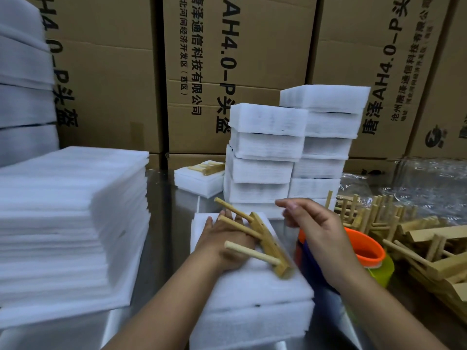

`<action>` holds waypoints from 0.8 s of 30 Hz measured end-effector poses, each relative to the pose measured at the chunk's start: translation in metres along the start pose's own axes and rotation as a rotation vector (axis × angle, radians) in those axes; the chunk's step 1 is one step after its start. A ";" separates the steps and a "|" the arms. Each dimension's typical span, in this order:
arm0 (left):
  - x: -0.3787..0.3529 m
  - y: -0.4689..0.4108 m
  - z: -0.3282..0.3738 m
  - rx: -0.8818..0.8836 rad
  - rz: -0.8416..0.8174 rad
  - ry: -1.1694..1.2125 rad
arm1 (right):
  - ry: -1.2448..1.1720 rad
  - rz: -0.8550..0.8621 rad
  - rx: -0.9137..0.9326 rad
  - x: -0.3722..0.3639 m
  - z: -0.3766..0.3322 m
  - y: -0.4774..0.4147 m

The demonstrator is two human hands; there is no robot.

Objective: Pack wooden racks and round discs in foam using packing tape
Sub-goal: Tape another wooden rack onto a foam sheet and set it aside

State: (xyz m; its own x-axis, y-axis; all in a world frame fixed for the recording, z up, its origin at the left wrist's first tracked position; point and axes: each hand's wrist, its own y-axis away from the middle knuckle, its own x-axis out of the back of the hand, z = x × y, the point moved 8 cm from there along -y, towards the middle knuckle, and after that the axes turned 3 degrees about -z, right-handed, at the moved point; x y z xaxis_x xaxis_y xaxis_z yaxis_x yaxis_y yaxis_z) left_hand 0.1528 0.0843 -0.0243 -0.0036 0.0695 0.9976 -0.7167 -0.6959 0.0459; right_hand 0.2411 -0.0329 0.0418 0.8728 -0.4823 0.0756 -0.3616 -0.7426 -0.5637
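A wooden rack [268, 246] with three round pegs lies on a white foam block [252, 299] at the centre front. Its pegs point up and to the left. My left hand [222, 239] rests flat, palm down, on the foam beneath those pegs, fingers spread. My right hand [318, 228] hovers just right of the rack, fingers apart and holding nothing, slightly blurred. No round disc or packing tape is visible.
A tall stack of foam sheets [70, 223] fills the left. Wrapped foam packs [265, 147] are stacked behind, beside another rack on foam [207, 168]. An orange tub [366, 246] and a pile of loose wooden racks [417, 243] are at right. Cardboard boxes [240, 59] form the back wall.
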 end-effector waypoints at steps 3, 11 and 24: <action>0.000 0.001 -0.001 0.013 0.003 0.021 | 0.073 -0.045 -0.236 0.002 0.035 -0.001; 0.015 -0.001 -0.026 0.057 0.250 0.680 | 0.078 -0.179 -0.345 -0.013 0.053 0.006; 0.021 0.022 -0.058 0.076 0.446 1.740 | -0.083 -0.136 -0.297 -0.011 0.046 0.010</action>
State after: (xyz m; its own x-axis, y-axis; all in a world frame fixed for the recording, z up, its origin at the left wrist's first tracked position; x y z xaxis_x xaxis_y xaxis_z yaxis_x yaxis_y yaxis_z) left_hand 0.0967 0.1117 -0.0052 -0.8569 0.4466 -0.2574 -0.4268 -0.8947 -0.1314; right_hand 0.2432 -0.0140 -0.0024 0.9389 -0.3390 0.0595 -0.3090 -0.9064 -0.2880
